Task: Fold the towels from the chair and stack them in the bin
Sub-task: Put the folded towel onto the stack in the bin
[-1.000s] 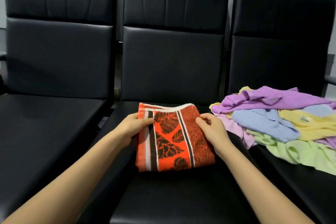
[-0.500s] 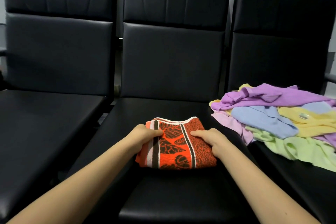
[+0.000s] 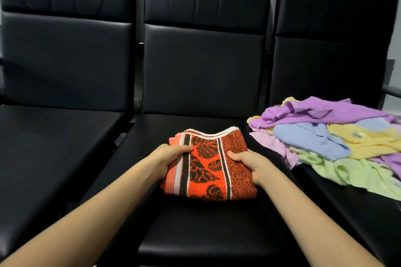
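Gripping a folded orange towel (image 3: 208,165) from both sides, the two hands meet over the middle chair (image 3: 195,234) in the head view. The left hand (image 3: 167,159) curls round the towel's left edge, with its thumb lying across the top by the brown stripe and the other fingers hidden beneath the cloth. The right hand (image 3: 251,163) holds the right edge the same way, thumb on top and pointing inward, fingers tucked under. The towel is folded into a thick near-square, with a brown leaf pattern and white and brown stripes running away from the person and a white hem along its far edge. It sits over the centre of the middle seat, nearer the front edge than the backrest; whether it rests on the seat or is held just above it cannot be told. On the right chair (image 3: 347,212) lies a loose pile of towels (image 3: 325,136) in purple, blue, yellow, pink and pale green, spreading from the seat's left edge toward its right. The left chair (image 3: 54,136) stands beside the middle one.
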The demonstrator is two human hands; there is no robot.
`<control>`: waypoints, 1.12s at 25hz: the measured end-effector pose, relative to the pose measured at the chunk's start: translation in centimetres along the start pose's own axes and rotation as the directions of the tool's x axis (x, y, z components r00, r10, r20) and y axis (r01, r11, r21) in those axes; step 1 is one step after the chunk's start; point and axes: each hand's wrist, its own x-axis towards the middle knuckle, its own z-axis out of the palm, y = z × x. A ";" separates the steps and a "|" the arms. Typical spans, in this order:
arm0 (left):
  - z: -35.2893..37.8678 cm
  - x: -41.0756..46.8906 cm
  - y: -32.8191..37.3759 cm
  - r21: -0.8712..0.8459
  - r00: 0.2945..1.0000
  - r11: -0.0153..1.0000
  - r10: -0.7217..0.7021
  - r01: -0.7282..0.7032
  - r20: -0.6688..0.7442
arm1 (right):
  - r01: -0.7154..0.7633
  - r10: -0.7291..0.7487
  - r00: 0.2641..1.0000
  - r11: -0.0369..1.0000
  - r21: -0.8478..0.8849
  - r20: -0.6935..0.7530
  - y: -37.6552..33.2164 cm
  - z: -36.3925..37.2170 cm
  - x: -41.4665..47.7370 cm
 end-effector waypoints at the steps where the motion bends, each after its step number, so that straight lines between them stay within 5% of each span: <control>1: 0.3 0.2 -0.4 0.006 1.000 1.000 0.008 -0.008 -0.004 | 0.023 -0.023 0.999 0.999 -0.023 -0.027 0.3 0.1 0.1; 5: 1.4 0.7 -0.8 0.032 0.998 0.997 0.064 -0.065 0.009 | 0.124 -0.133 0.989 0.985 -0.123 -0.071 0.7 -0.2 -0.1; 9: 2.7 -1.1 0.1 0.033 0.993 0.999 -0.039 0.035 0.113 | 0.308 -0.326 0.941 0.936 -0.173 -0.086 0.6 -0.9 -2.5; 15: 9.6 -5.5 0.9 0.028 0.962 0.999 -0.044 0.038 0.271 | 0.351 -0.378 0.910 0.921 -0.166 -0.171 -0.2 -7.7 -8.5; 28: 34.8 -14.7 -7.7 0.085 0.828 0.996 -0.045 -0.004 0.560 | 0.206 -0.123 0.846 0.973 0.106 -0.519 7.5 -29.5 -24.4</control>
